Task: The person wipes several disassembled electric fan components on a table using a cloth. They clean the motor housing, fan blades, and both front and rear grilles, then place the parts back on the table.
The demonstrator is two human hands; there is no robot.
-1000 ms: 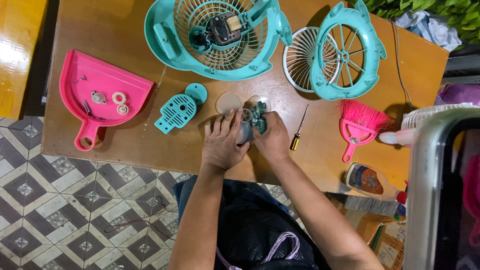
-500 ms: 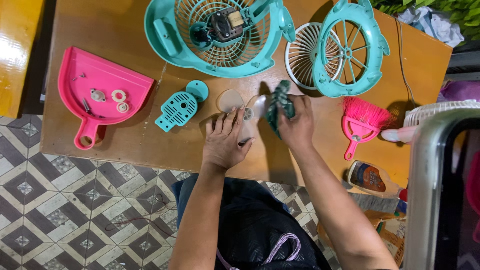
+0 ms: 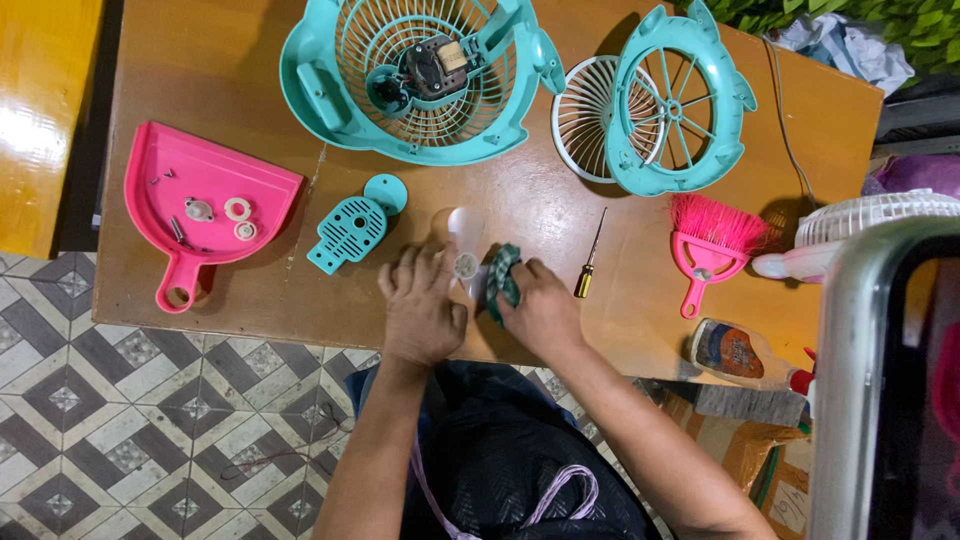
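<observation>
Near the lower centre of the frame, left hand (image 3: 422,307) pressed flat on a clear fan blade (image 3: 467,243) on the wooden table (image 3: 250,290), right hand (image 3: 540,305) clenched around a green cloth (image 3: 502,272) touching that blade. Just right, a small screwdriver (image 3: 588,257) and a pink brush (image 3: 709,240); left, a teal vented cover (image 3: 350,225) and a pink dustpan (image 3: 205,205). At the top, 2 teal fan housings, one with motor (image 3: 415,75), one open (image 3: 675,100).

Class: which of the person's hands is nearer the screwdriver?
Right. The right hand lies just left of the screwdriver; the left hand is farther left, beyond it.
</observation>
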